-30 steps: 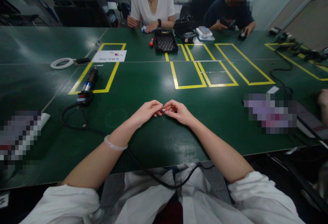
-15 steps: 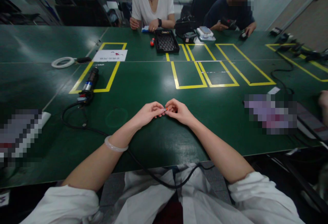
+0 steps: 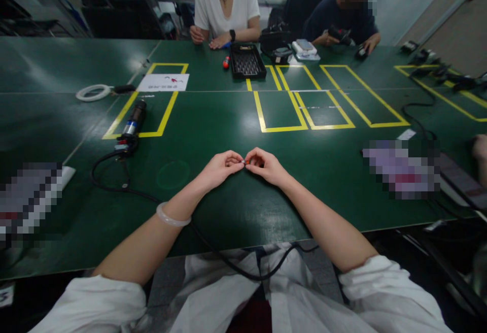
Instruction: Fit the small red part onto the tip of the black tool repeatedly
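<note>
Close together above the green table, my left hand and my right hand meet fingertip to fingertip. Between them is a tiny part with a silvery bit and an orange-red bit; its kind is too small to make out. Thumb and fingers of both hands are closed in a pinch on it. The orange-red bit shows on the right hand's side, and the fingers hide most of the rest.
A black cylindrical tool lies at left, its black cable running under my left arm to my lap. Beyond are yellow tape outlines, a white paper, a black tray and a red item. Two people sit opposite.
My hands stay in almost the same place, with the fingertips slightly shifted on the tiny part. Across the table, the hand of the person in white has moved left, beside the tray.
</note>
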### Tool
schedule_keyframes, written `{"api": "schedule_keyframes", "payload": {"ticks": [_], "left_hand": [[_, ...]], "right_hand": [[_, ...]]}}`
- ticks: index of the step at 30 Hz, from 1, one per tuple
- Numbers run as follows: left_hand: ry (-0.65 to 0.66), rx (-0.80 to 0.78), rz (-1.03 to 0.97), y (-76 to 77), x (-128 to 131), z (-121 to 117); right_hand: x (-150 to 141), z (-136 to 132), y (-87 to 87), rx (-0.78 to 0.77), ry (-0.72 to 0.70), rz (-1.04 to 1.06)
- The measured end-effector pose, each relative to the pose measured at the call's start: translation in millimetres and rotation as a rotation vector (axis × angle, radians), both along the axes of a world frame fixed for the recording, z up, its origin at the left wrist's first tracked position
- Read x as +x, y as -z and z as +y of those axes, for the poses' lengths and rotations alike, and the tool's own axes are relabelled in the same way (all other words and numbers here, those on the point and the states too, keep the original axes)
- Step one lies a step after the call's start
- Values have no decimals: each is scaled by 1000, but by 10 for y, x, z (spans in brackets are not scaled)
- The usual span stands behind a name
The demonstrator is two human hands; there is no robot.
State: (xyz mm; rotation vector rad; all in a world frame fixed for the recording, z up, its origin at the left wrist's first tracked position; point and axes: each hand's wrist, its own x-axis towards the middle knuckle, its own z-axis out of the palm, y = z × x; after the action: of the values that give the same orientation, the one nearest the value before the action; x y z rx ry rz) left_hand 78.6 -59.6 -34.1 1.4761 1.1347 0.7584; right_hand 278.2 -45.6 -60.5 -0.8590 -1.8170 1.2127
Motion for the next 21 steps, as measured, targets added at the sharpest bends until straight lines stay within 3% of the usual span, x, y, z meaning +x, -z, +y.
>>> {"api": "schedule_keyframes", "payload": {"ticks": [21], "left_hand": [[6, 137, 40, -12, 6, -21]], "right_hand": [[-1, -5, -29, 71, 45, -64]]}}
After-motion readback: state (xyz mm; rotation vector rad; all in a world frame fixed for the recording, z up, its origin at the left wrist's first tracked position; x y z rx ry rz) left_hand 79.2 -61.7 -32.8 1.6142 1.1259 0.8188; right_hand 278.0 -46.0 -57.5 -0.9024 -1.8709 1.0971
